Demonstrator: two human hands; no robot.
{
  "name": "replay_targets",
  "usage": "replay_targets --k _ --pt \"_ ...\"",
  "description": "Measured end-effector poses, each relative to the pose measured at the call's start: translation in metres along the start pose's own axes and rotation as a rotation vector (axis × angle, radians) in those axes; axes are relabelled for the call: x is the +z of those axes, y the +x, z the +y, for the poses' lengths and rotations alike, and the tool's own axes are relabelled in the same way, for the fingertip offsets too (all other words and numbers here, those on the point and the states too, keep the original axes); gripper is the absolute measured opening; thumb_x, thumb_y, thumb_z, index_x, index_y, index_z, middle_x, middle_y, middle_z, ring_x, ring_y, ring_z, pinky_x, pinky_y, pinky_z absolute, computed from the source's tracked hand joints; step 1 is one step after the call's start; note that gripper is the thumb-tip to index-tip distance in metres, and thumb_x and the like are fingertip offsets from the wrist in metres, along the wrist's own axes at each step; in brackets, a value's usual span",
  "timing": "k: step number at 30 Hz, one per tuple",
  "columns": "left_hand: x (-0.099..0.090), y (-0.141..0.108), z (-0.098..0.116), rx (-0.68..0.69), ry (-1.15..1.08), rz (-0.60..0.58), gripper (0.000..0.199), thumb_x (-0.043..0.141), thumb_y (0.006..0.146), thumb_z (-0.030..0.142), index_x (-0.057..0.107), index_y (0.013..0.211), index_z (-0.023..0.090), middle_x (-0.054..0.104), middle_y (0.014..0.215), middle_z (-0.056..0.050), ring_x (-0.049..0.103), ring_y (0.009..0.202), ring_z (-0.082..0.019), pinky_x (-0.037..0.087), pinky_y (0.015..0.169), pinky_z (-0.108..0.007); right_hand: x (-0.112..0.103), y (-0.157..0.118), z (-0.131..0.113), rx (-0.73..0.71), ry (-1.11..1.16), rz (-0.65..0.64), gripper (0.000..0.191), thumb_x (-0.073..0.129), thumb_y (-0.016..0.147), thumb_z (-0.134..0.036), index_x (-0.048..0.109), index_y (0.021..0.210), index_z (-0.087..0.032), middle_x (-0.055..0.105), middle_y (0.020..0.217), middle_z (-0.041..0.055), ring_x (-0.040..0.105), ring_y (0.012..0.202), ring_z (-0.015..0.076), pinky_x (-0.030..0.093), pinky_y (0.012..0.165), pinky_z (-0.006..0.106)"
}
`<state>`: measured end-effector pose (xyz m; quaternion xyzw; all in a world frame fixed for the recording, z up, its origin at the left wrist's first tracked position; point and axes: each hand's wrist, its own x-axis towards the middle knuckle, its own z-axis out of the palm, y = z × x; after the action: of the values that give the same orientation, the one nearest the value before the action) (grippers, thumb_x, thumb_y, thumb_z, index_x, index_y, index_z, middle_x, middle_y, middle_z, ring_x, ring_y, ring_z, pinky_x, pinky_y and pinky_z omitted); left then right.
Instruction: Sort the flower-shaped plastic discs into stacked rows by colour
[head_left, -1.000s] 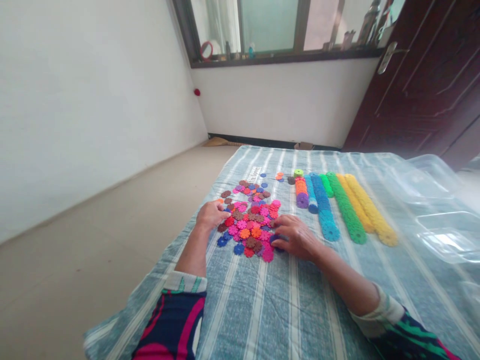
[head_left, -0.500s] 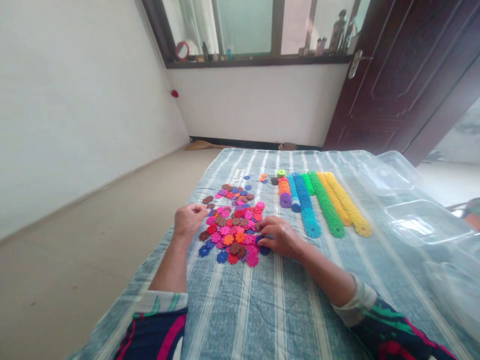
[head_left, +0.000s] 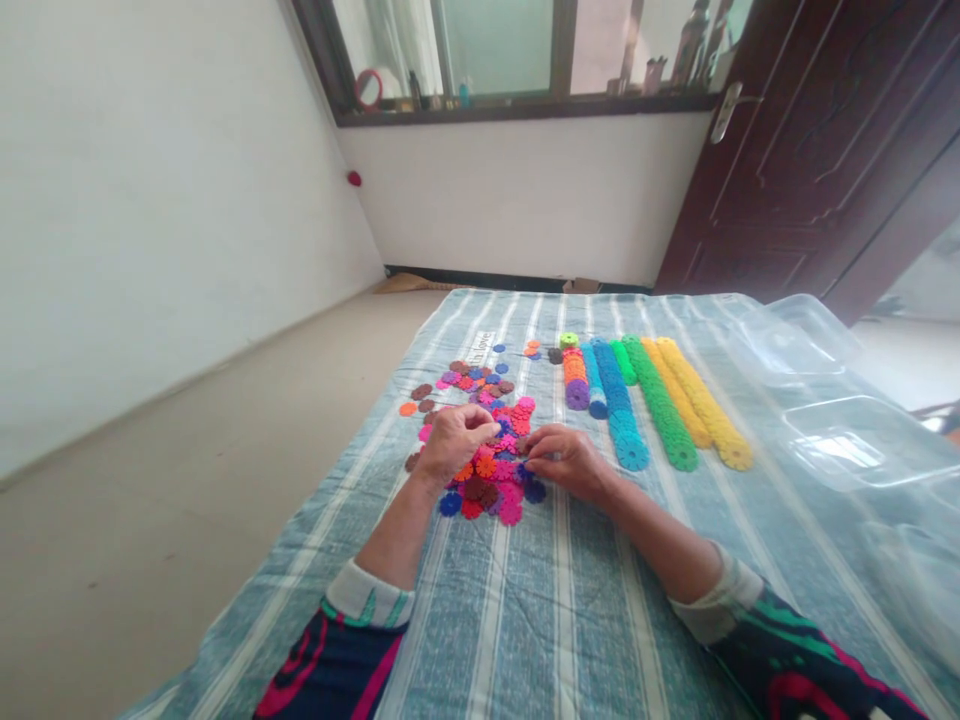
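Observation:
A loose heap of notched plastic building discs (head_left: 486, 466) in pink, red, orange, brown, purple and blue lies on the striped cloth. Over its middle, my left hand (head_left: 456, 442) is closed in a pinch, with a blue disc (head_left: 503, 428) at the fingertips. My right hand (head_left: 568, 464) rests at the heap's right edge, thumb and fingers closed around a blue disc (head_left: 524, 470). Part of the heap is hidden beneath my left hand. Further right, overlapping discs form rows: an orange row (head_left: 574, 367), a blue row (head_left: 615, 385), a green row (head_left: 660, 405) and a yellow row (head_left: 705, 405).
Clear plastic boxes (head_left: 847, 440) stand along the right side of the cloth-covered surface (head_left: 517, 620). A few stray discs (head_left: 533, 347) and a black disc (head_left: 555, 356) lie beyond the heap. A dark red door (head_left: 795, 150) is at the back right.
My left hand has moved right, from the heap's left edge to its middle near my right hand. My right hand stays almost in place. The view has shifted slightly.

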<state>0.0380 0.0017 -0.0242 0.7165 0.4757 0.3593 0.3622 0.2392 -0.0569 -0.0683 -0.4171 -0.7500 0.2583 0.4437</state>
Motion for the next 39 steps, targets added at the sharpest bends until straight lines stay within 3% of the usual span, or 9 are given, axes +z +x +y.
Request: replay_targets --k 4,13,23,27,32,35,39 --pt "0.008 -0.004 0.004 0.038 0.041 -0.045 0.018 0.064 0.069 0.034 0.065 0.066 0.016 0.063 0.063 0.000 0.055 0.061 -0.012 0.044 0.061 -0.024 -0.001 0.001 0.000 0.022 0.158 0.075 0.015 0.069 0.082 -0.031 0.074 0.074 -0.020 0.074 0.086 0.0054 0.069 0.081 0.0183 0.054 0.077 0.032" --pt "0.017 -0.012 0.018 -0.009 -0.035 -0.165 0.020 0.063 0.069 0.036 0.066 0.069 0.016 0.064 0.066 -0.001 0.056 0.064 -0.013 0.045 0.063 -0.025 0.003 0.002 0.003 0.240 0.156 0.274 0.022 0.067 0.079 -0.039 0.073 0.072 -0.018 0.070 0.067 0.0012 0.061 0.062 0.0151 0.047 0.058 0.025" --pt "0.020 -0.012 0.018 -0.034 -0.075 -0.202 0.023 0.068 0.068 0.038 0.070 0.071 0.015 0.067 0.067 -0.003 0.058 0.063 -0.014 0.047 0.061 -0.026 0.000 0.005 0.001 0.253 0.113 0.205 0.014 0.067 0.079 -0.030 0.073 0.074 -0.019 0.067 0.063 -0.0009 0.057 0.057 0.0125 0.043 0.056 0.023" --pt "0.021 -0.012 0.018 -0.035 -0.080 -0.212 0.022 0.069 0.067 0.037 0.071 0.071 0.015 0.068 0.067 -0.003 0.060 0.063 -0.014 0.049 0.061 -0.026 -0.007 0.008 -0.003 0.172 0.056 0.166 0.011 0.068 0.080 -0.028 0.073 0.075 -0.020 0.070 0.070 0.0000 0.062 0.064 0.0137 0.047 0.062 0.025" --pt "0.021 -0.013 0.022 -0.019 -0.076 -0.193 0.020 0.069 0.068 0.036 0.072 0.071 0.016 0.070 0.072 -0.004 0.062 0.068 -0.016 0.051 0.066 -0.027 -0.031 0.012 0.002 0.000 -0.138 0.210 0.012 0.068 0.083 -0.027 0.072 0.074 -0.021 0.070 0.087 0.0043 0.065 0.083 0.0173 0.050 0.078 0.030" --pt "0.019 -0.012 0.023 -0.011 -0.043 -0.116 0.021 0.067 0.069 0.038 0.071 0.069 0.017 0.070 0.071 -0.003 0.062 0.068 -0.016 0.050 0.066 -0.027 -0.054 0.010 0.016 0.068 -0.467 0.292 0.016 0.065 0.085 -0.027 0.072 0.071 -0.021 0.069 0.094 0.0063 0.062 0.093 0.0208 0.047 0.086 0.035" --pt "0.016 -0.009 0.019 -0.023 -0.023 -0.067 0.022 0.066 0.068 0.038 0.069 0.066 0.017 0.067 0.064 -0.001 0.058 0.062 -0.014 0.047 0.062 -0.025 -0.079 0.001 0.033 0.222 -0.825 0.262 0.018 0.062 0.087 -0.027 0.073 0.073 -0.022 0.067 0.097 0.0070 0.057 0.098 0.0231 0.042 0.091 0.038"
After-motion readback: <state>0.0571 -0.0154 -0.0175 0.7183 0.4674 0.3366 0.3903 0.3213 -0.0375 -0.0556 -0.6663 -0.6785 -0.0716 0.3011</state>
